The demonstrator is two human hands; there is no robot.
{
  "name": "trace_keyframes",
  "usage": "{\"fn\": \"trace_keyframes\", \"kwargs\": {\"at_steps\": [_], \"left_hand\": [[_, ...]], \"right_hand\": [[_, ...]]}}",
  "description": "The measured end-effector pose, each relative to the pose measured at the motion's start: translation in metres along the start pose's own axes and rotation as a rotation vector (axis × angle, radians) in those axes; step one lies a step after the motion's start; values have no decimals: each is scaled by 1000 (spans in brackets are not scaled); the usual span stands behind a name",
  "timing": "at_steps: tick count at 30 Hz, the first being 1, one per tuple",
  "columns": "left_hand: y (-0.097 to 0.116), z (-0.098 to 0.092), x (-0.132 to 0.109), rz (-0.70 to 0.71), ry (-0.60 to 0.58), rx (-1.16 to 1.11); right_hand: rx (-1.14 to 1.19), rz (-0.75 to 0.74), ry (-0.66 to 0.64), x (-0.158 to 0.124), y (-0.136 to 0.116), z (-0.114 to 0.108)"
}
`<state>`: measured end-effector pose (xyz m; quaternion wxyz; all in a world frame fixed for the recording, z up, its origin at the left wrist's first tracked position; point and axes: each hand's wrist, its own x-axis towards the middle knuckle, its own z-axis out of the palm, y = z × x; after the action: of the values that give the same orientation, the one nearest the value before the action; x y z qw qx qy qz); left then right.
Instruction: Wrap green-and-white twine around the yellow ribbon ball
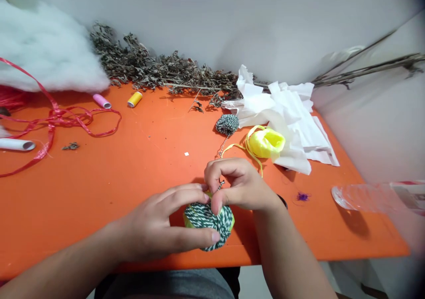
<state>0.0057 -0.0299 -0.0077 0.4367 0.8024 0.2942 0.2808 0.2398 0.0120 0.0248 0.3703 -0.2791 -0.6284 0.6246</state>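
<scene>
Twine-wrapped disc (207,219), green and white over yellow backing, is gripped flat above the orange tabletop (99,179) by the left hand (156,221), its upper edge hidden. A twine strand (219,185) is pinched by the right hand (241,186). Beyond, a twine ball (227,124) and yellow ribbon (265,142) are positioned against crumpled white tissue (285,122).

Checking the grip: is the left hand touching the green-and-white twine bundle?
Touching. The head view shows the left hand with its thumb tip lying on the green-and-white twine bundle.

bare forearms (285,250), thin dark wristband (282,200), grey cloth (166,285) over the lap
</scene>
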Motion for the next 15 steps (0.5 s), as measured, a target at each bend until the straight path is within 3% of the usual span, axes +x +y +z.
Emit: {"fn": "trace_keyframes", "kwargs": {"at_steps": [4,9,15], "left_hand": [[2,-4,6,369,120,277],[-1,-2,7,381,127,453],[-4,-5,12,563,145,597]], "right_hand": [[-15,42,55,0,-1,0],[-49,98,95,1,-2,-1],[-83,60,48,5,-3,-2]]}}
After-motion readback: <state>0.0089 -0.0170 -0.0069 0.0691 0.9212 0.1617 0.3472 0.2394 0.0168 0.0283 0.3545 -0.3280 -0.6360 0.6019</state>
